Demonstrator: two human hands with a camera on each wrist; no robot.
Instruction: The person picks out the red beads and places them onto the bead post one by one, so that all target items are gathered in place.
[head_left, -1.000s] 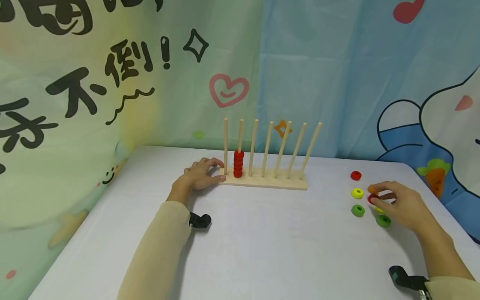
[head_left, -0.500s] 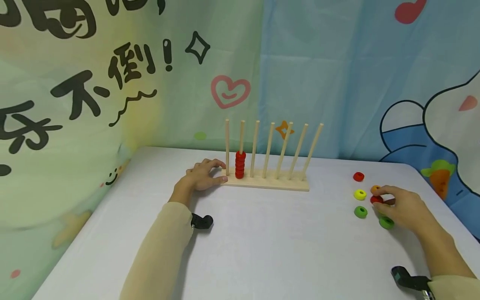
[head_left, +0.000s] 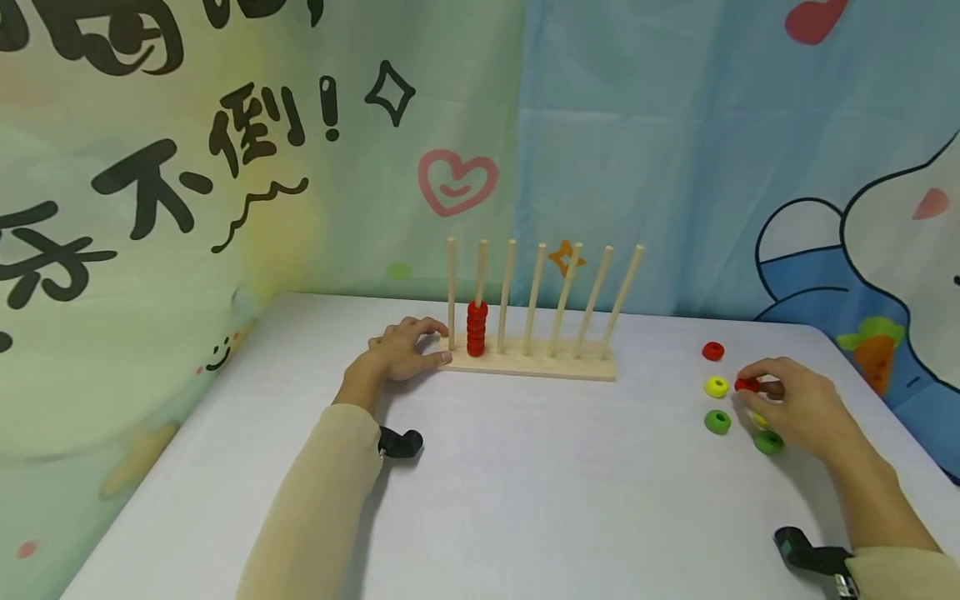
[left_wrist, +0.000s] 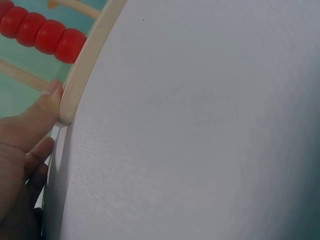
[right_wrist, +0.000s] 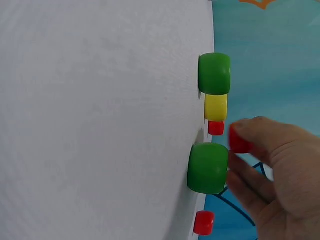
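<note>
A wooden peg stand (head_left: 532, 365) has several upright pegs, and red beads (head_left: 477, 329) are stacked on its second peg from the left. My left hand (head_left: 405, 348) grips the stand's left end, its thumb (left_wrist: 42, 107) against the base in the left wrist view. Over at the right, my right hand (head_left: 802, 408) pinches a red bead (right_wrist: 240, 140) between thumb and fingertips, raised off the table. Just beside this hand lie a yellow bead (head_left: 716, 387), a green bead (head_left: 717, 422) and another green bead (head_left: 768, 442). A second yellow bead (head_left: 760, 421) is partly hidden by the fingers.
Farther back on the right lies a loose red bead (head_left: 713, 351). In the right wrist view, one more red bead (right_wrist: 204, 223) shows low down. The white table (head_left: 570, 483) ends at a printed cloth backdrop (head_left: 615, 125).
My right hand has lifted the red bead and shifted slightly away from me; the orange bead seen earlier is now hidden. My left hand stays on the peg stand.
</note>
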